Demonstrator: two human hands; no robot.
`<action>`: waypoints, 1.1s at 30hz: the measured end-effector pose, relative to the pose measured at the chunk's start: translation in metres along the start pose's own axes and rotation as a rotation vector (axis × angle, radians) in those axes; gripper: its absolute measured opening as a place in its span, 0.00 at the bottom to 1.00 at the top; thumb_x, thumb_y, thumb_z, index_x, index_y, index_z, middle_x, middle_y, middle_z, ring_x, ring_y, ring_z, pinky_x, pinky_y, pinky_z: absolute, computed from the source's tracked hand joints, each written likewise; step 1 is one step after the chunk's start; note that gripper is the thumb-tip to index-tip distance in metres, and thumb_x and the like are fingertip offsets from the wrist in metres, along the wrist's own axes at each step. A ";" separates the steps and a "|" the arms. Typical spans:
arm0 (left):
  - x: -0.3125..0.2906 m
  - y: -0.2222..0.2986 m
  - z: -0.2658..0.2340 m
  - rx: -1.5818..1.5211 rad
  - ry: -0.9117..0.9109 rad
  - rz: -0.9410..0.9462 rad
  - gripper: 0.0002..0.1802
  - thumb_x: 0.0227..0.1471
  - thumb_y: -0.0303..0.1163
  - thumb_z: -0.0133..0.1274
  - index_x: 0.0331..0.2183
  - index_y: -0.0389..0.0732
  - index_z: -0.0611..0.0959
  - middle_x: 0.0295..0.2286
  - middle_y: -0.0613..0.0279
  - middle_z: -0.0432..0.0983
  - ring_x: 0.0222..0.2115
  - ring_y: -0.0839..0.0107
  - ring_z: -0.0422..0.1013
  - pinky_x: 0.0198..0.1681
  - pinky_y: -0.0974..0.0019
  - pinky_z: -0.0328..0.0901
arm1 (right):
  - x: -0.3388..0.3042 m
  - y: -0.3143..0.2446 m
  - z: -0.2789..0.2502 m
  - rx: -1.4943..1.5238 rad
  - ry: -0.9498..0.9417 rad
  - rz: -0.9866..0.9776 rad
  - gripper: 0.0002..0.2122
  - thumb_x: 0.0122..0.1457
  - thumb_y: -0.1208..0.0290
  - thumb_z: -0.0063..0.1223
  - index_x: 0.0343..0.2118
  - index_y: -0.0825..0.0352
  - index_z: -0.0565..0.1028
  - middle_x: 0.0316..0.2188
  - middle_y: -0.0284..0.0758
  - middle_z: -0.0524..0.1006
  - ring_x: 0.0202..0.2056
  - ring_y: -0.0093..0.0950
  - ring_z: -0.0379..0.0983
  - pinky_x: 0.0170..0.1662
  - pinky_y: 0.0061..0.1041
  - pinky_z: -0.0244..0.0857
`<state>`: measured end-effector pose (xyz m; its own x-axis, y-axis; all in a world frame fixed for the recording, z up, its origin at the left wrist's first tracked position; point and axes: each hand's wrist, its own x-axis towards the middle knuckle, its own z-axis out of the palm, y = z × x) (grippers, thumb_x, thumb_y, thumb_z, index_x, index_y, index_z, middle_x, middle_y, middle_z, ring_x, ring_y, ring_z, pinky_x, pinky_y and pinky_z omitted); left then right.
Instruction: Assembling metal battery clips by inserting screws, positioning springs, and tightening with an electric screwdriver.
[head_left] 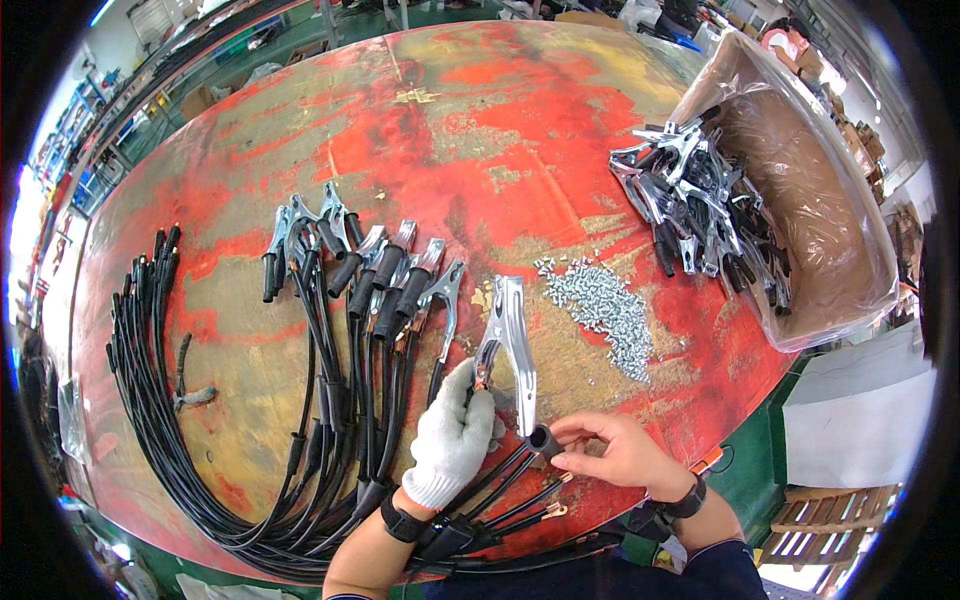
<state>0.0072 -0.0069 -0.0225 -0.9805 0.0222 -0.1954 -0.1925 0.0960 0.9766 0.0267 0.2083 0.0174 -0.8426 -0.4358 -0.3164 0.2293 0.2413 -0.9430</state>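
Metal clamp [508, 345] upright (jaws away)

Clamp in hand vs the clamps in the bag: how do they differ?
The held clamp stands alone, gripped by the gloved left hand, with the bare right hand at its black handle end; the bagged clamps lie in a tangled heap, spilling from the plastic bag. The held clamp points away across the red table, with black cables just below it; the bagged clamps point every way, no cables visible. Both are silvery metal with black sleeves.
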 end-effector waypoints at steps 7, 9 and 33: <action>-0.002 0.010 0.002 0.128 0.048 0.062 0.22 0.57 0.27 0.45 0.54 0.35 0.67 0.25 0.61 0.77 0.20 0.78 0.72 0.25 0.72 0.68 | -0.004 -0.001 0.015 0.039 -0.004 0.102 0.18 0.56 0.69 0.59 0.47 0.70 0.70 0.36 0.33 0.79 0.32 0.15 0.72 0.35 0.16 0.67; -0.002 0.007 0.004 0.100 0.051 0.053 0.22 0.57 0.27 0.45 0.53 0.35 0.67 0.26 0.60 0.78 0.21 0.77 0.73 0.26 0.72 0.69 | -0.005 0.006 0.019 0.120 0.007 0.121 0.20 0.55 0.67 0.60 0.48 0.72 0.68 0.35 0.34 0.79 0.30 0.13 0.71 0.34 0.15 0.67; -0.003 -0.028 0.006 0.387 -0.051 0.190 0.29 0.60 0.37 0.39 0.61 0.48 0.55 0.38 0.44 0.75 0.30 0.47 0.73 0.32 0.53 0.67 | 0.023 0.005 0.018 -0.057 0.069 0.082 0.20 0.57 0.66 0.58 0.49 0.70 0.70 0.35 0.36 0.76 0.29 0.23 0.71 0.32 0.21 0.68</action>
<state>0.0155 -0.0036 -0.0502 -0.9919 0.1233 -0.0291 0.0299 0.4510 0.8920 0.0165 0.1840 0.0038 -0.8539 -0.3525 -0.3829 0.2729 0.3233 -0.9061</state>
